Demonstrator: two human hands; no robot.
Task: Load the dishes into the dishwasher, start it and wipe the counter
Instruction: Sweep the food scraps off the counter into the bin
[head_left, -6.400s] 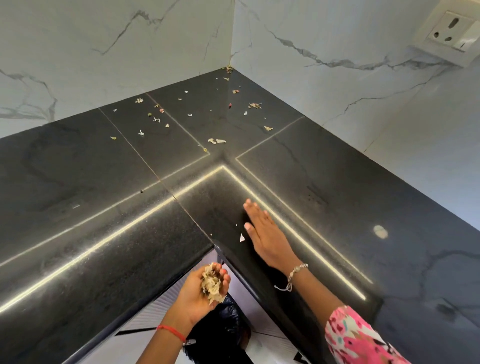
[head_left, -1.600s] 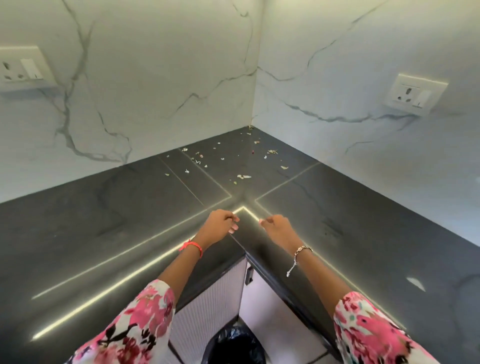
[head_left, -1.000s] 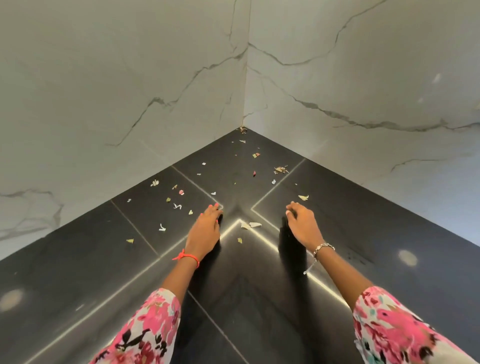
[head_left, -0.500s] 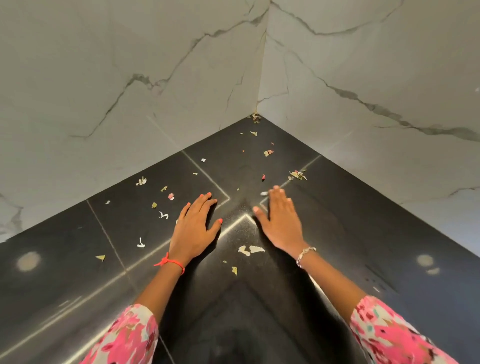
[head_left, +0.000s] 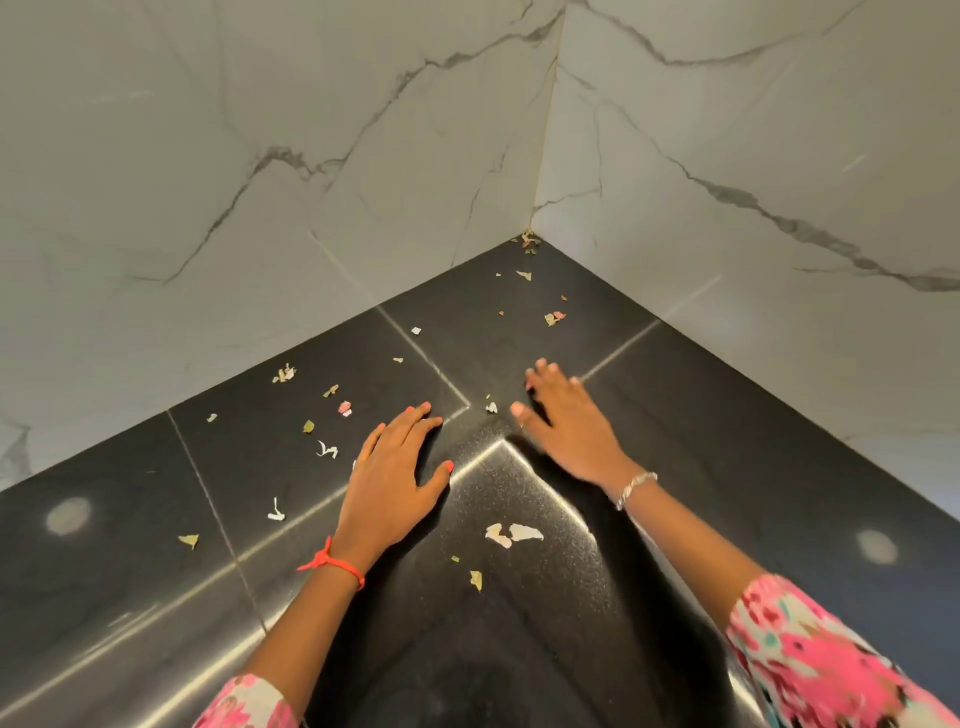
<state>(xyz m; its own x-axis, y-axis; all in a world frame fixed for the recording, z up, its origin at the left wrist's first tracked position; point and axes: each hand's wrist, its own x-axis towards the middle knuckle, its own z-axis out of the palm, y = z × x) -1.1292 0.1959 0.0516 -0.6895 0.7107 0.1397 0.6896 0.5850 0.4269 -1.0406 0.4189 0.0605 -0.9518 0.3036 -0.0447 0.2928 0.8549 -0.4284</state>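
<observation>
The countertop (head_left: 727, 467) is speckled black, the wall tiles (head_left: 260, 156) white with grey veins. The scraps (head_left: 511, 534) are cream, green and pink. The sleeves (head_left: 810, 665) are pink floral, the left wrist thread (head_left: 332, 564) red, the right bracelet (head_left: 635, 487) silver.

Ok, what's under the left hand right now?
The left hand lies flat on the black counter. Scraps lie beside it; any under the palm are covered.
</observation>
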